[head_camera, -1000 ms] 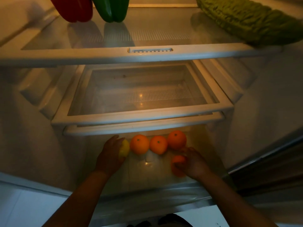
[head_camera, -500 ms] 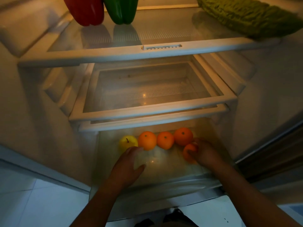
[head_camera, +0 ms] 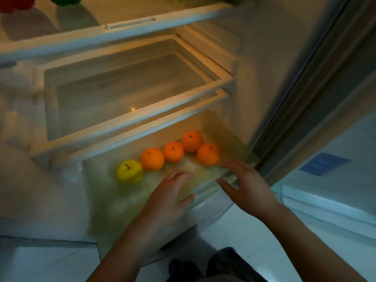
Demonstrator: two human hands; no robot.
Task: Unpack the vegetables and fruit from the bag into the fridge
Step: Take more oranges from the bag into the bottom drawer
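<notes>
Fruit sits in the clear bottom drawer [head_camera: 120,202] of the fridge, lined up along the drawer's back edge. The yellow apple [head_camera: 129,171] is at the left end of the line, stem up. The first orange [head_camera: 152,159] touches the apple, and the second orange [head_camera: 174,152] is close against the first. The third orange [head_camera: 192,141] is nearest the back right corner. The fourth orange [head_camera: 208,154] sits in front of the third, by the drawer's right edge; whether the two touch cannot be told.

The left hand [head_camera: 173,192] is over the drawer's middle, palm down, fingers straight and loosely spread, gripping nothing. Its fingertips point at the bare floor in front of the first and second oranges, apart from both. The apple lies off to its left.

The right hand [head_camera: 242,184] is over the drawer's front right corner, fingers extended and spread, thumb out, holding nothing. The fourth orange lies just beyond its fingertips, near but not touching. Both hands are slightly blurred.

A glass shelf [head_camera: 132,94] sits above the drawer. On the upper shelf, a red pepper [head_camera: 14,5] and a green pepper [head_camera: 65,0] are cropped at the top left.
</notes>
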